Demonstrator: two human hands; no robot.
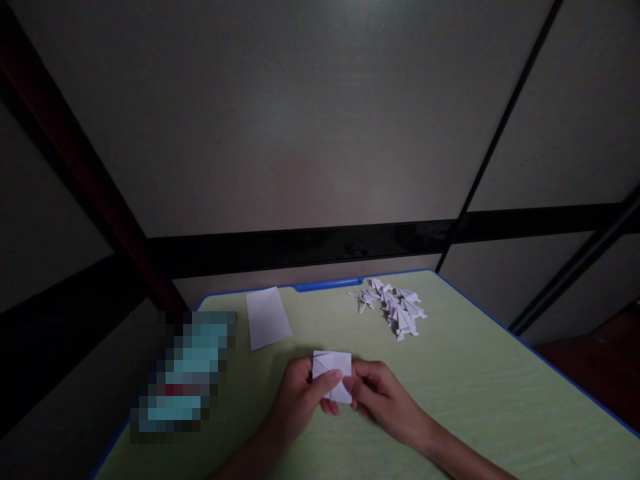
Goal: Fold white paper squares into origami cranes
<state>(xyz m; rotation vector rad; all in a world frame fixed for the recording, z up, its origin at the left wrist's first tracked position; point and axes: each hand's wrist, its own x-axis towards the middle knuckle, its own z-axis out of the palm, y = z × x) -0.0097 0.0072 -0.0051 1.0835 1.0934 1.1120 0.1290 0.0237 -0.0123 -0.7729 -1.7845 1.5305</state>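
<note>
A small, roughly square piece of folded white paper point(325, 363), with crease lines across its face, is held above the near part of the table. My left hand point(303, 390) grips it from the left, thumb flat on its front and fingertips showing below. On the other side my right hand point(375, 390) pinches the right edge, its thumb near the lower right of the paper. The fingers behind the paper are partly hidden.
A white paper sheet point(269, 318) lies at the back left of the pale green table point(480, 380). Several folded white paper figures point(400, 310) are heaped at the back right. A pixelated object point(190, 373) lies at the left edge. Behind the table stand panelled doors point(300, 133).
</note>
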